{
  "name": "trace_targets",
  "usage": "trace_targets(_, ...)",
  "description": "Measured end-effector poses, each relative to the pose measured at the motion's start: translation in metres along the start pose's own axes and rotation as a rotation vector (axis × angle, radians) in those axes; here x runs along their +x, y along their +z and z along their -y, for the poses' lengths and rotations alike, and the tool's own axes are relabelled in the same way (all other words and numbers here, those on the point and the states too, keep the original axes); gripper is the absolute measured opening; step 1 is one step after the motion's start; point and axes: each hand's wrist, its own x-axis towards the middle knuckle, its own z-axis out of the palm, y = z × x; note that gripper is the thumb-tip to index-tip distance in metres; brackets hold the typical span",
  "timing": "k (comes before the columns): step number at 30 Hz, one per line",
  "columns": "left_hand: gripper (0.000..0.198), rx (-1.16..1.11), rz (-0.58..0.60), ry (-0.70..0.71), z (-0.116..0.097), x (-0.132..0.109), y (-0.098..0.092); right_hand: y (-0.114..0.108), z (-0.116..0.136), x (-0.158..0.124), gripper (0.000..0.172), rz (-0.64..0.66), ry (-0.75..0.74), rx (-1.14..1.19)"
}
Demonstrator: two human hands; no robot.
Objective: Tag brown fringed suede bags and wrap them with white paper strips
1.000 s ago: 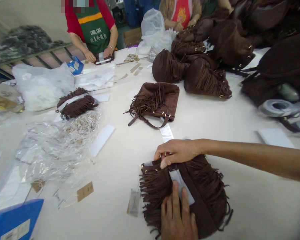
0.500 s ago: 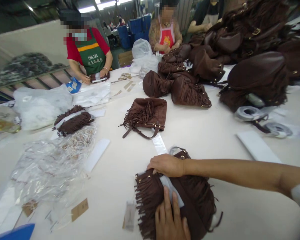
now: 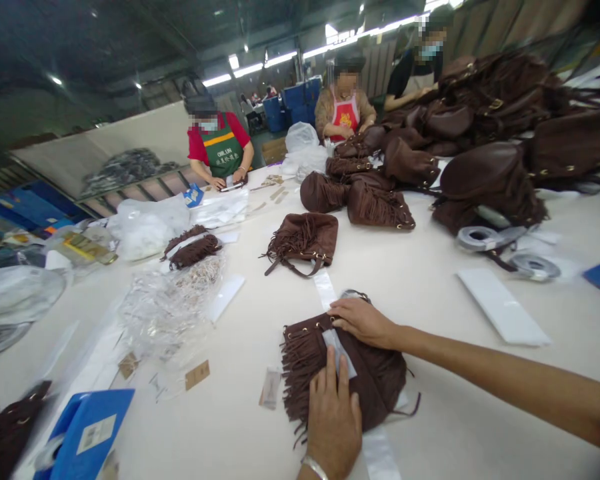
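A dark brown fringed bag (image 3: 375, 373) lies on the table in front of me, its fringe to the left and a row of brass eyelets along its top edge. My left hand (image 3: 334, 403), with a bracelet at the wrist, is flat on the bag, its fingers stretched over a pale strip (image 3: 349, 365). At the bag's top edge, my right hand (image 3: 363, 322) curves its fingers over the far side, thumb on the near side. White strips (image 3: 325, 288) stick out beyond the bag. Another brown bag (image 3: 313, 233) with a strap lies just beyond.
Brown bags (image 3: 485, 167) are heaped at the back right. Rolls of grey tape (image 3: 533, 267) and a white stack (image 3: 503, 307) lie on the right. Clear plastic bags (image 3: 160, 320), a cardboard tag (image 3: 197, 375) and a blue holder (image 3: 100, 427) are on the left. Several co-workers (image 3: 225, 150) stand across the table.
The view has tilted up and turned left, bringing in the blue holder. My right hand has shifted right along the bag's top edge. My left hand stays on the strip.
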Motion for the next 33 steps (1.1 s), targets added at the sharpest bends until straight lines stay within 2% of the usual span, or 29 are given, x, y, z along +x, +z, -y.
trace_targets(4, 0.066, -0.010, -0.002, 0.010, 0.000, 0.000, -0.003, -0.018, -0.027, 0.045, 0.033, 0.127, 0.103, -0.122)
trace_targets(8, 0.071, 0.012, -0.018, 0.035, 0.000, 0.000, -0.004, -0.013, -0.045, 0.077, 0.037, 0.278, -0.014, -0.121)
trace_targets(13, 0.069, 0.005, 0.006, 0.023, -0.001, 0.001, -0.002, -0.004, -0.048, 0.094, 0.015, 0.407, -0.078, -0.121)
trace_targets(15, 0.068, -0.004, 0.007, 0.024, -0.001, 0.001, -0.001, -0.006, -0.047, 0.100, 0.017, 0.410, -0.106, -0.122)
trace_targets(20, 0.073, -0.010, -0.017, 0.027, 0.001, -0.001, 0.007, -0.010, -0.050, 0.110, 0.035, 0.393, -0.155, -0.124)
trace_targets(26, 0.077, -0.017, -0.001, 0.070, 0.003, -0.003, 0.011, -0.010, -0.057, 0.121, 0.006, 0.451, -0.099, -0.071)
trace_targets(29, 0.076, -0.028, 0.039, 0.091, 0.005, -0.004, 0.008, -0.022, -0.040, 0.118, 0.010, 0.374, -0.046, -0.016)
trace_targets(33, 0.072, -0.053, 0.085, 0.122, 0.006, -0.004, 0.001, -0.060, 0.005, 0.084, 0.027, 0.213, 0.009, 0.168)
